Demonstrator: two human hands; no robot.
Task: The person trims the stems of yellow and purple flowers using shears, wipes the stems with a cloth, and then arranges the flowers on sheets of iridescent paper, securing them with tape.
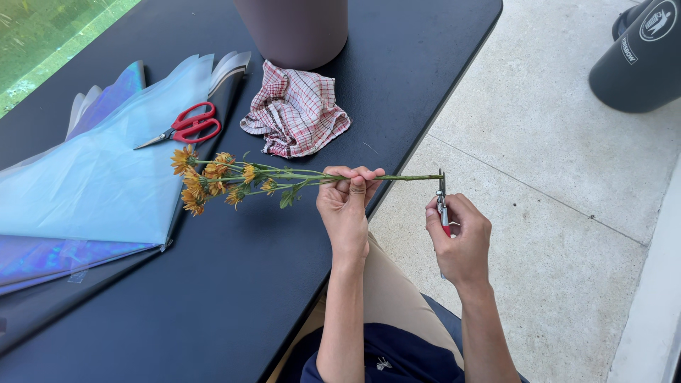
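Left hand (346,206) clenched round bunch of thin green stems with small orange flowers (213,177), blooms over black table (213,305), cut ends past its right edge. Right hand (460,237) gripped small red-handled metal snips (442,202), blades at stem tips, likely so trimmings fall clear. Mauve cylindrical container (292,28) at far edge: contents not visible.

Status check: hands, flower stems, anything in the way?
Left hand grips flower stems mid-length. Right hand holds cutter, blades at stem ends. Nothing in the way.
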